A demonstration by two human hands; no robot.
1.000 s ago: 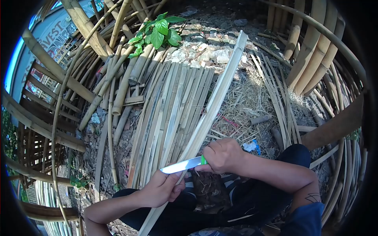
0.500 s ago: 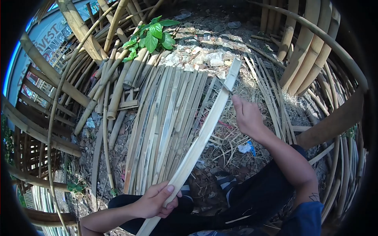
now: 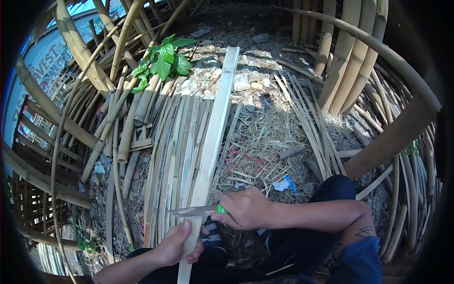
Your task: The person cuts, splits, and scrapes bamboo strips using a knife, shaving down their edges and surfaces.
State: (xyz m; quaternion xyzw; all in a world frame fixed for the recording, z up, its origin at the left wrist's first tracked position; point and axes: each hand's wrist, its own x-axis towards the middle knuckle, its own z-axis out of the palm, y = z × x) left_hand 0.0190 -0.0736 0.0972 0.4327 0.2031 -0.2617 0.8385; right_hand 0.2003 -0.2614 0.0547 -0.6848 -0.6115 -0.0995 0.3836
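My left hand (image 3: 178, 244) is closed around the lower part of a long split bamboo strip (image 3: 218, 111), which points away from me and up toward the rubble. In my right hand (image 3: 248, 208) is a knife (image 3: 194, 211) with a green handle, my fingers wrapped round it. Its blade lies crosswise over the strip, just above my left thumb, with the tip pointing left. Beneath and left of the strip, a row of split bamboo strips (image 3: 163, 156) lies on the ground.
Bamboo shavings (image 3: 265, 137) cover the ground ahead, with a blue-and-white wrapper (image 3: 285, 184) among them. More thin strips (image 3: 312, 123) lie to the right. Thick bamboo poles (image 3: 347, 61) stand at the right. A green leafy plant (image 3: 164, 59) grows by stacked poles at the left.
My right hand has brought the knife from near the strip's far end down toward my left hand. The strip now points more straight ahead, and the view has shifted slightly.
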